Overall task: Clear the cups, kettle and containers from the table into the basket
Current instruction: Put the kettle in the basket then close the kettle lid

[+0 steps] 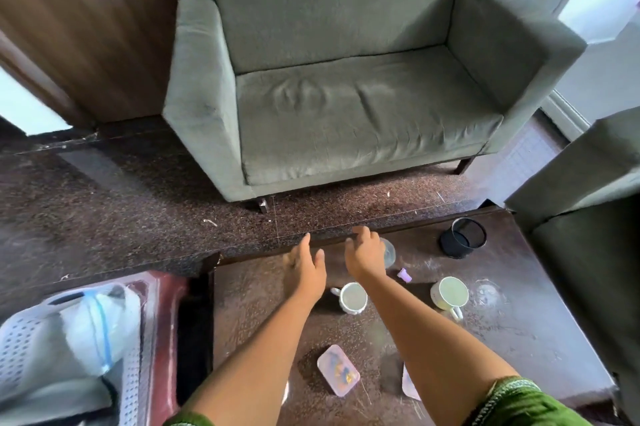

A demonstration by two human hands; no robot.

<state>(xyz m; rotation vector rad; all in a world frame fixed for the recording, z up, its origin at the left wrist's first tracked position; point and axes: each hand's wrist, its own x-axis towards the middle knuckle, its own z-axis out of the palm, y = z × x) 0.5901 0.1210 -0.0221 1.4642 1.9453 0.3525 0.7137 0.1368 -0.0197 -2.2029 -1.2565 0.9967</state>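
My left hand [304,266] hovers open over the far edge of the dark table [519,339], holding nothing. My right hand [365,252] is beside it, fingers loosely apart, just left of a clear glass container [389,252] that it partly hides. A white cup [353,297] stands between my forearms and a second white cup [450,294] sits to the right. A pink lidded container [337,370] lies near me; another pink one [408,385] peeks from under my right arm. The white perforated basket [20,339] at lower left holds a white and blue object [97,321].
A black mesh cup [464,237] stands at the table's far right and a small purple piece [404,275] lies near the glass container. The basket rests on a red seat [162,321]. A green armchair [346,79] faces the table; another [588,217] flanks it on the right.
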